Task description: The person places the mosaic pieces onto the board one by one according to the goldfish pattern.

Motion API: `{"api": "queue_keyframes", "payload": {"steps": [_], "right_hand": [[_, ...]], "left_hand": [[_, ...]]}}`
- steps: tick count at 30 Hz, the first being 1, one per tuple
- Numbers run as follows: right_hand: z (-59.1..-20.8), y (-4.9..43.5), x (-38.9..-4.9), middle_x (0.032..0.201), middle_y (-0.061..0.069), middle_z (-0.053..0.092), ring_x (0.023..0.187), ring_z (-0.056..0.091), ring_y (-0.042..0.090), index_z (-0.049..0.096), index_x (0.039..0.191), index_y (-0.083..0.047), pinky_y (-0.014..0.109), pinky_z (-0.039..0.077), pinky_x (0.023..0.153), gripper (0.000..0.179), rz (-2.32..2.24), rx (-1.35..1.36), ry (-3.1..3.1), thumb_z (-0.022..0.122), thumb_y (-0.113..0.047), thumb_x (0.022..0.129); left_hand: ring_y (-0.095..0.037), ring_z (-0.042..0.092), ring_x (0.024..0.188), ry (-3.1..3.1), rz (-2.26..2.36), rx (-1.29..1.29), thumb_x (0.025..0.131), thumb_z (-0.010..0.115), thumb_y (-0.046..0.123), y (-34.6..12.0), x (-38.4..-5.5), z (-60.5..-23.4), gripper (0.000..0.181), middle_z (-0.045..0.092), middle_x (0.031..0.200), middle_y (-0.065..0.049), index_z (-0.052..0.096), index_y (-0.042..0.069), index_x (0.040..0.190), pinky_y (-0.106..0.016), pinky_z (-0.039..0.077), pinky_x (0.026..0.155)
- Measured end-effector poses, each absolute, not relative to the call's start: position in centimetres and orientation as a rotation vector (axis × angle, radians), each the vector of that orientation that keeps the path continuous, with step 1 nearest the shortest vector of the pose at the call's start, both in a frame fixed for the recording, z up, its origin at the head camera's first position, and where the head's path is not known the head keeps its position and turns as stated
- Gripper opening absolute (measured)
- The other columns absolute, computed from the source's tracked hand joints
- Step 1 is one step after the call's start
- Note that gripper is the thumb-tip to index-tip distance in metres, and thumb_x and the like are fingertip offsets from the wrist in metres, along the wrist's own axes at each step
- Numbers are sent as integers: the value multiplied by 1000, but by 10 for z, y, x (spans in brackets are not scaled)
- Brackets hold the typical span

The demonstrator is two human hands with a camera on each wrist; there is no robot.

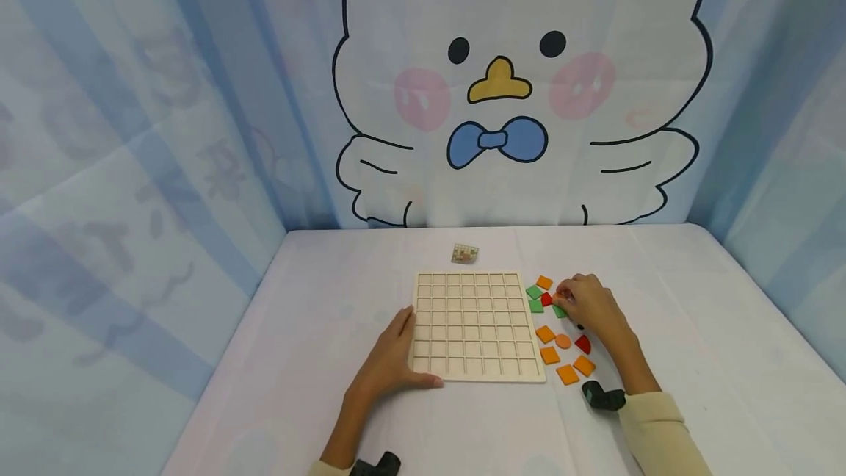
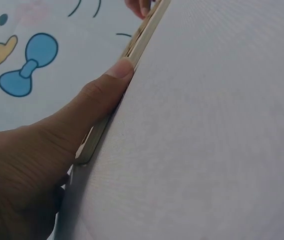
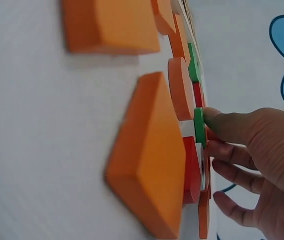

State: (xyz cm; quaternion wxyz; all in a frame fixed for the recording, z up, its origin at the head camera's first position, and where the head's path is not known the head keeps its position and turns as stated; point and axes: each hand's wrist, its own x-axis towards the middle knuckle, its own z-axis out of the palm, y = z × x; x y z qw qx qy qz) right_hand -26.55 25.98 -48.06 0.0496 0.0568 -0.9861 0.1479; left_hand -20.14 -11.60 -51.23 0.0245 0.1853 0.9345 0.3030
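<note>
A pale wooden grid board [image 1: 477, 327] lies flat on the table, its square cells bare. My left hand [image 1: 390, 358] is at its lower left corner, fingers along the left edge. The straight left thumb [image 2: 99, 95] rests against the front edge. Right of the board my right hand [image 1: 588, 303] reaches down among small coloured pieces. Its thumb and forefinger pinch an orange piece, mostly hidden by the fingertips. Close under them lies a green piece [image 3: 199, 125]. A red quarter-round piece [image 1: 583, 344] and an orange disc [image 1: 562, 341] lie nearer me.
Several orange squares, such as one orange square [image 1: 567, 374], lie along the board's right side. Two green pieces and a red piece [image 1: 546, 299] sit by its upper right. Behind the board is a small patterned item [image 1: 465, 253]. A printed curtain [image 1: 502, 189] closes off the back.
</note>
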Motion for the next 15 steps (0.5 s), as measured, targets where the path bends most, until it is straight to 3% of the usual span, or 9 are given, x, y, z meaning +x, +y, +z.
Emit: {"api": "queue_keyframes", "payload": {"steps": [5, 15], "right_hand": [[-483, 259, -266, 84, 10, 61, 84, 52, 30, 69, 97, -2, 51, 51, 76, 21, 428, 159, -3002, 72, -21, 89], [-482, 258, -267, 88, 13, 64, 82, 53, 28, 71, 99, -2, 48, 54, 74, 25, 425, 126, -2984, 74, -23, 87]], "left_hand": [[-33, 23, 148, 2872, 966, 577, 58, 83, 68, -115, -201, -513, 136, 16, 162, -17, 17, -2, 154, -47, 31, 117], [-32, 22, 149, 2864, 998, 562, 57, 82, 69, -116, -202, -515, 137, 15, 163, -15, 17, 0, 155, -46, 30, 118]]}}
